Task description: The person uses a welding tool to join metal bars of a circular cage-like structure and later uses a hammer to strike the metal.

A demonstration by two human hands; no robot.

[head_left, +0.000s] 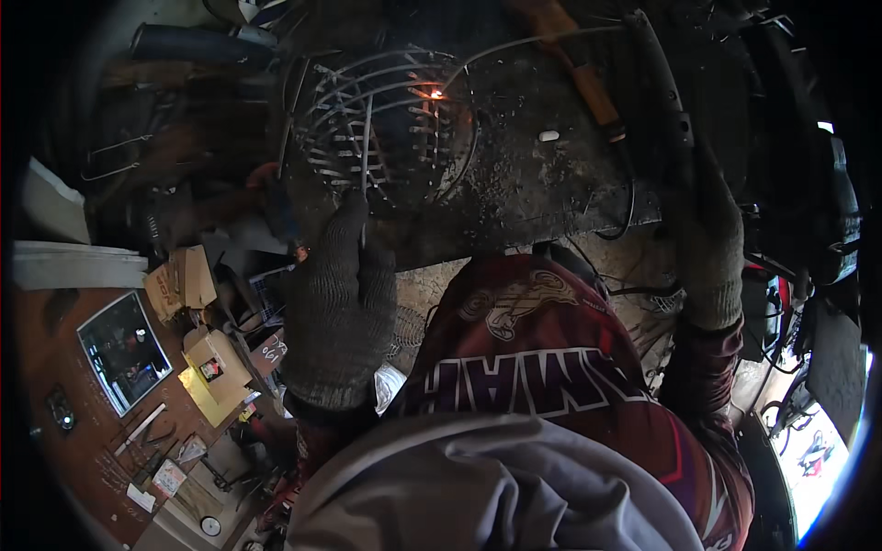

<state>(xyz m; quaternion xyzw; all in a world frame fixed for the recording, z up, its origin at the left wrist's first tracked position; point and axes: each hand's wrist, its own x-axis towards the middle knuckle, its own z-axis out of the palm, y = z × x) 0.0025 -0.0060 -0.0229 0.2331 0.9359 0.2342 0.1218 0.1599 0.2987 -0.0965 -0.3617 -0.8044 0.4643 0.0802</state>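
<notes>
A round wire frame point(363, 115) made of curved rods and short cross bars lies on the dark worktop. My left hand point(338, 308), in a grey knit glove, is closed around a thin straight metal rod point(368, 142) that reaches up across the frame. On the right, my gloved right hand point(712, 239) grips a dark welding electrode holder point(660, 78). From its far end a thin welding electrode point(533, 39) bends leftward to the frame. An orange glowing spot point(436, 94) shows where the electrode's tip meets the cross bars.
An orange-handled tool point(593, 92) with a cable lies between the frame and my right hand. A small white piece point(548, 136) rests on the stained worktop point(524, 184). At the lower left, a brown board point(55, 367) carries a framed glass panel point(124, 354), boxes and small tools.
</notes>
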